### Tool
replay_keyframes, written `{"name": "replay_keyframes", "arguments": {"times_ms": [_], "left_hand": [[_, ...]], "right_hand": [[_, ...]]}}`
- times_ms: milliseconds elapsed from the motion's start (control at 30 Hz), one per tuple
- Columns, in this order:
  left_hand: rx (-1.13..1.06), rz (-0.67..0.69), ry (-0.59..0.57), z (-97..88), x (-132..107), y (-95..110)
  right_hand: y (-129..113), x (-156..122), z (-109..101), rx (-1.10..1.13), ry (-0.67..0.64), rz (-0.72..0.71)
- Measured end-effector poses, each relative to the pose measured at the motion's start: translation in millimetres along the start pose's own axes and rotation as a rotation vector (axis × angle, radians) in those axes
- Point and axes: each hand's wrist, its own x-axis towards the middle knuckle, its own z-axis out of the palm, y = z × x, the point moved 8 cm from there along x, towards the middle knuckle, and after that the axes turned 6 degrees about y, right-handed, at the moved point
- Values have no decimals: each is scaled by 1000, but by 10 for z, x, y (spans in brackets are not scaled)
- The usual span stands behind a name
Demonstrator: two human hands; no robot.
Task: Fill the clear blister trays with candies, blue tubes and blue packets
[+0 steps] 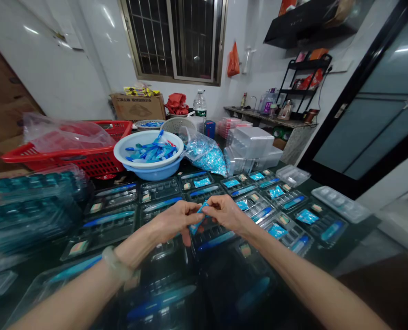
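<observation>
Inspection taken from the white round plastic bowl (121, 147) as reference point. A dark-topped work table (330, 250) extends forward of the bowl and to its right. Left of the bowl sits a red plastic slatted basket (102, 160), touching it and holding a loosely bunched clear plastic bag (64, 135). Behind the bowl stands a brown cardboard box (138, 109) with yellow packets on top. To the right, beyond a bag, are stacked clear plastic boxes (250, 144); their contents cannot be determined.

The white bowl rests nested in a light-blue plastic bowl (152, 172) and contains a loose heap of blue-and-white plastic items (152, 153). Just beside it on the right lies a clear plastic bag of small blue pieces (207, 156).

Forward of the bowl, open clear blister trays (279, 215) cover the table, most compartments holding a long blue item, a small blue packet and a small pale piece.

The left hand (176, 221) and right hand (227, 213) are well forward of the bowl, above the trays, nearly meeting. Each is closed to a pinch on a thin blue plastic piece (199, 219), held between them; its exact shape is partly hidden by the fingers. A pale bangle (117, 263) encircles the left wrist.
</observation>
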Motion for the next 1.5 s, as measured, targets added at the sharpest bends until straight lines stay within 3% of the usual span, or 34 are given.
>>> {"name": "replay_keyframes", "arguments": {"times_ms": [67, 133, 267, 433, 633, 800, 967, 1133, 1300, 1500], "left_hand": [[12, -65, 11, -65, -20, -67], [44, -86, 103, -167, -6, -130], [197, -65, 256, -236, 101, -236], [509, 42, 413, -328, 226, -294], [804, 97, 596, -930, 393, -369], [977, 81, 608, -1260, 811, -388], [1111, 79, 510, -1296, 1194, -373], [1178, 47, 441, -1337, 1341, -372], [1236, 30, 475, -1306, 1292, -423], [1310, 138, 437, -1102, 1108, -483]], "right_hand": [[13, -35, -42, -15, 9, 23], [82, -54, -50, -95, -3, 79], [299, -13, -57, -305, 9, 169], [484, 97, -106, -633, 98, 166], [550, 66, -104, -934, 139, 175], [584, 43, -40, -1048, 98, 115], [607, 22, -18, -1088, 71, 72], [506, 149, -63, -1068, 89, 33], [389, 727, -55, -1021, 143, -54], [499, 1446, 222, -1007, 111, -86]]}}
